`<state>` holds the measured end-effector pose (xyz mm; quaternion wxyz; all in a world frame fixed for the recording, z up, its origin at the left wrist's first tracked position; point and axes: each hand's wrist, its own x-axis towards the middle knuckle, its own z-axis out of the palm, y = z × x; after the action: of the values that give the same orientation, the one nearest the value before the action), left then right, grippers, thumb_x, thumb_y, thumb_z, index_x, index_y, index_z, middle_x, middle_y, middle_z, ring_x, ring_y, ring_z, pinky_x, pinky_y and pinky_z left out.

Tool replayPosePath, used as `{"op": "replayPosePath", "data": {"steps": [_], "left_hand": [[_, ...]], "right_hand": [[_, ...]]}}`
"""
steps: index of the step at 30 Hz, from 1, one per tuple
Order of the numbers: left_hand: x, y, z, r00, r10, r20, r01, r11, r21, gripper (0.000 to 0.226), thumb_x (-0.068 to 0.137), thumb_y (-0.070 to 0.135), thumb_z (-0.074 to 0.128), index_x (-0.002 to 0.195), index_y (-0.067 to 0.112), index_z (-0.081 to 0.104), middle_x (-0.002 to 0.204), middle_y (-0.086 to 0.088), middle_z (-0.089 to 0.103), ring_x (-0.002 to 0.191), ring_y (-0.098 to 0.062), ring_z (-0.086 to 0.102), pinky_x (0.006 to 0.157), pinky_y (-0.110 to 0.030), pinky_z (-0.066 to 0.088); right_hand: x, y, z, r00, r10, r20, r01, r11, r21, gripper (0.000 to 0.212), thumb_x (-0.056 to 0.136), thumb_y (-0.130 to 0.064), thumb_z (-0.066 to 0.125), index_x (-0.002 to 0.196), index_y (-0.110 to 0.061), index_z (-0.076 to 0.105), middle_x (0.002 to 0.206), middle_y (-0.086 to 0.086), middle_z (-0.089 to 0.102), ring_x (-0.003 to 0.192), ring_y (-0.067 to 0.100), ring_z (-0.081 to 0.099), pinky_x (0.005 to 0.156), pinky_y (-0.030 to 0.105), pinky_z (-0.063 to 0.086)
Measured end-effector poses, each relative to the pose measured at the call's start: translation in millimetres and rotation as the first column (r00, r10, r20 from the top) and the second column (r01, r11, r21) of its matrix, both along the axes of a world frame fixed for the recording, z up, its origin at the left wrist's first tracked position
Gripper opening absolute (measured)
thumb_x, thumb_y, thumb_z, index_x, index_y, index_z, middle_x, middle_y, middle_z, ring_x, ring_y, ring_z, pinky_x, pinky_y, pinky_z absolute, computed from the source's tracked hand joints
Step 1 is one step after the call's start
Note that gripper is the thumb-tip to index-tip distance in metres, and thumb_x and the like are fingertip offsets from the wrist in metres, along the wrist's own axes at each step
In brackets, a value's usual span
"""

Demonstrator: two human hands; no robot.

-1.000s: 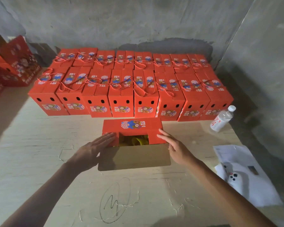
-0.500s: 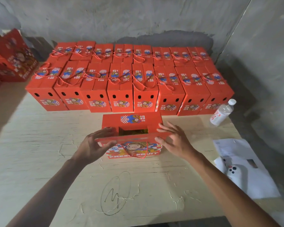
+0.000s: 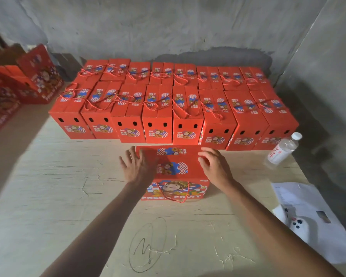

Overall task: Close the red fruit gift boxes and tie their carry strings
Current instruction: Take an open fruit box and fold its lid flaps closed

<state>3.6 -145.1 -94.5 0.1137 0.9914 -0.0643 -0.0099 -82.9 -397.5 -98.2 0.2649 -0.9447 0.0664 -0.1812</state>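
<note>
A red fruit gift box (image 3: 174, 172) stands on the table in front of me with both lid flaps folded down over its top. Its red carry string (image 3: 175, 193) hangs loose in a loop over the printed front face. My left hand (image 3: 135, 166) lies with spread fingers on the lid's left end. My right hand (image 3: 214, 166) rests on the lid's right end, its fingers slightly bent. Neither hand holds the string. Behind the box stand two rows of closed red boxes (image 3: 157, 116) with strings lying across their tops.
A water bottle (image 3: 282, 150) lies at the right of the box rows. White papers (image 3: 300, 198) and a white phone (image 3: 299, 226) sit at the table's right edge. More red boxes (image 3: 38, 74), some open, stand at the far left. Concrete walls close the back and right.
The near flap came up from lying flat on the table and was folded down over the top. The yellow fruit inside is now covered. Both hands moved onto the lid.
</note>
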Motion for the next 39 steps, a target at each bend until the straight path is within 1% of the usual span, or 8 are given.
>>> {"op": "replayPosePath", "data": {"steps": [2,3,6,11,25,30,34,39], "left_hand": [[-1,-7,-9,0.994,-0.086,0.063,0.090,0.994,-0.054,0.049,0.108,0.047,0.029,0.139,0.012,0.045,0.150,-0.017,0.041,0.144,-0.034,0.030,0.125,-0.053,0.006],[-3,-11,-14,0.980,-0.150,0.129,0.166,0.979,-0.118,0.038,0.108,0.033,0.030,0.130,0.010,0.052,0.138,-0.016,0.051,0.134,-0.034,0.041,0.124,-0.053,0.018],[-7,-14,-25,0.920,-0.214,0.328,0.307,0.914,-0.264,0.018,0.101,0.011,0.050,0.108,0.007,0.066,0.108,-0.009,0.064,0.098,-0.032,0.056,0.091,-0.048,0.048],[-10,-13,-30,0.885,-0.174,0.431,0.308,0.914,-0.265,0.014,0.100,0.026,0.060,0.101,0.016,0.068,0.099,0.002,0.063,0.088,-0.018,0.052,0.080,-0.036,0.049],[-14,-17,-24,0.911,-0.134,0.390,0.248,0.934,-0.258,0.022,0.101,0.025,0.060,0.086,0.011,0.064,0.087,-0.003,0.062,0.078,-0.023,0.050,0.075,-0.043,0.049],[-13,-16,-22,0.932,-0.162,0.323,0.243,0.942,-0.230,0.024,0.103,0.036,0.056,0.096,0.016,0.067,0.095,-0.001,0.062,0.084,-0.021,0.050,0.079,-0.040,0.048],[-8,-19,-22,0.950,-0.229,0.212,0.257,0.960,-0.115,0.029,0.107,0.041,0.042,0.114,0.021,0.061,0.111,0.000,0.059,0.098,-0.022,0.049,0.089,-0.036,0.040],[-4,-19,-21,0.962,-0.193,0.195,0.231,0.953,-0.198,0.028,0.106,0.042,0.044,0.105,0.018,0.057,0.108,-0.001,0.058,0.095,-0.022,0.048,0.088,-0.037,0.039]], "right_hand": [[2,7,-6,0.997,-0.032,0.064,0.033,0.999,-0.012,0.023,0.097,-0.016,0.070,0.115,-0.003,0.074,0.118,0.006,0.071,0.108,0.021,0.066,0.094,0.035,0.056],[4,13,-9,0.994,-0.052,0.098,0.054,0.998,-0.019,0.021,0.095,-0.016,0.073,0.111,-0.003,0.075,0.111,0.006,0.071,0.101,0.021,0.067,0.090,0.034,0.056],[10,29,-16,0.985,-0.070,0.157,0.083,0.994,-0.076,0.017,0.093,-0.018,0.074,0.104,-0.004,0.076,0.099,0.004,0.069,0.091,0.021,0.064,0.084,0.030,0.052],[13,33,-26,0.965,-0.080,0.248,0.116,0.984,-0.133,0.016,0.095,-0.020,0.073,0.099,-0.006,0.078,0.096,0.002,0.069,0.088,0.020,0.062,0.079,0.035,0.053],[9,36,-29,0.931,-0.148,0.333,0.223,0.955,-0.198,0.028,0.098,-0.027,0.069,0.076,-0.010,0.070,0.077,0.002,0.064,0.074,0.021,0.055,0.068,0.036,0.045],[10,35,-29,0.944,-0.138,0.300,0.203,0.959,-0.198,0.025,0.097,-0.028,0.070,0.081,-0.009,0.074,0.085,0.002,0.063,0.078,0.021,0.056,0.071,0.035,0.045],[12,33,-28,0.974,-0.099,0.206,0.135,0.976,-0.172,0.019,0.098,-0.025,0.068,0.099,-0.009,0.079,0.113,0.006,0.070,0.102,0.026,0.065,0.087,0.041,0.053],[12,31,-26,0.989,-0.099,0.106,0.106,0.992,-0.061,0.022,0.101,-0.025,0.064,0.103,-0.007,0.075,0.130,0.010,0.067,0.122,0.029,0.060,0.099,0.044,0.052]]}}
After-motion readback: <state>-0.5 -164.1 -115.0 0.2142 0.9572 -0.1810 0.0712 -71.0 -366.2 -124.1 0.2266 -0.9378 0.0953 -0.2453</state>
